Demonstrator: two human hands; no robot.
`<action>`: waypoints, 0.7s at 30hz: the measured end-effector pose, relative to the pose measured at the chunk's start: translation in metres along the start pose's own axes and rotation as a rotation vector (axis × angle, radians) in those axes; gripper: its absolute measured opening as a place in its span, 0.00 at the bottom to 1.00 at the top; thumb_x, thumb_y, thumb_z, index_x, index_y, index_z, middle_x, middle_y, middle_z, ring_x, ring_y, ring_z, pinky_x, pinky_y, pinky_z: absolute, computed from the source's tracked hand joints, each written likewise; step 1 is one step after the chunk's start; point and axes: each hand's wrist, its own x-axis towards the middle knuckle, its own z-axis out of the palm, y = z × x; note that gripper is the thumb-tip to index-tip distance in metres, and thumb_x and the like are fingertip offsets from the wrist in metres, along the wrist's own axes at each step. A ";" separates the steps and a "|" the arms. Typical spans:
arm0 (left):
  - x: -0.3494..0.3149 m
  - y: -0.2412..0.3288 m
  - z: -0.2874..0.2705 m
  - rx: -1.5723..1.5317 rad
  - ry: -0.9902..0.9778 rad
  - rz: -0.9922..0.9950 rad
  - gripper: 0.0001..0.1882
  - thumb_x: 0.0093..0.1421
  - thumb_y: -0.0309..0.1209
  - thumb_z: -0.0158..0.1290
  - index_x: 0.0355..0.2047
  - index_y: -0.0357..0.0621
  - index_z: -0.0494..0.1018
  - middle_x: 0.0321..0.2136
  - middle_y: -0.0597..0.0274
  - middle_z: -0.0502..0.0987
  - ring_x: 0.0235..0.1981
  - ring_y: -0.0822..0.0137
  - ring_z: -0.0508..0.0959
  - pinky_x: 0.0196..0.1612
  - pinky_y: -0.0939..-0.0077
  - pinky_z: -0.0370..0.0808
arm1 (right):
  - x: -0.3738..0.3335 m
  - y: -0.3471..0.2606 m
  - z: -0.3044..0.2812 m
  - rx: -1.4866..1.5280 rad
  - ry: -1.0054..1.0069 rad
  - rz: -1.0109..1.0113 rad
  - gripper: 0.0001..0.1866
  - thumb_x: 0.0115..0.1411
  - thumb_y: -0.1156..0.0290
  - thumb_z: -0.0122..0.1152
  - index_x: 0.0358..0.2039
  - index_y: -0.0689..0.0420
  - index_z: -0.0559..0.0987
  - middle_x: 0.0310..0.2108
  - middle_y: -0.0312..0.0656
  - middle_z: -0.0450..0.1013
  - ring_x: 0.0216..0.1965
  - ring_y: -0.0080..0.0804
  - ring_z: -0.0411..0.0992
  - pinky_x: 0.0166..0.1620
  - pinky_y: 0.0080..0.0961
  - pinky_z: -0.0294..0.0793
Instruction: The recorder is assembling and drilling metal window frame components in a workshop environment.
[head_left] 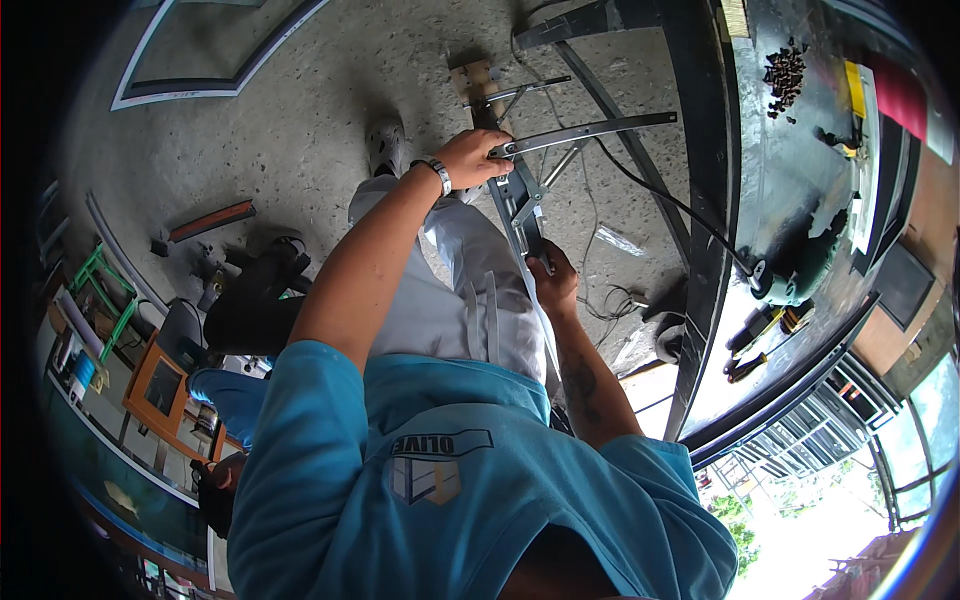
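Note:
A dark grey metal bar [514,200] slants across my lap, carrying a hinged metal linkage like a window stay. From its pivot a long flat arm [600,128] with holes sticks out to the right. My left hand [472,160], a watch on its wrist, is closed on this arm at the pivot end. Lower down, my right hand [555,278] grips the near end of the bar, its thumb on top. A short link [528,208] folds out beside the bar between both hands. The bar's far end reaches a wooden block [472,78].
At right stands a black-framed workbench [706,150] with a pile of screws [785,80], a green power drill [795,270] and screwdrivers [748,366]. Cables [598,300] trail over the floor. A dark frame [180,98] lies at far left; another person [228,400] is close on my left.

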 end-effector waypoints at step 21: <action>0.010 -0.013 0.008 -0.037 -0.027 0.069 0.15 0.62 0.35 0.52 0.42 0.35 0.69 0.32 0.49 0.77 0.31 0.56 0.78 0.37 0.66 0.74 | -0.003 -0.019 -0.005 0.014 0.091 0.051 0.22 0.49 0.68 0.68 0.44 0.65 0.77 0.39 0.55 0.76 0.42 0.46 0.77 0.47 0.32 0.74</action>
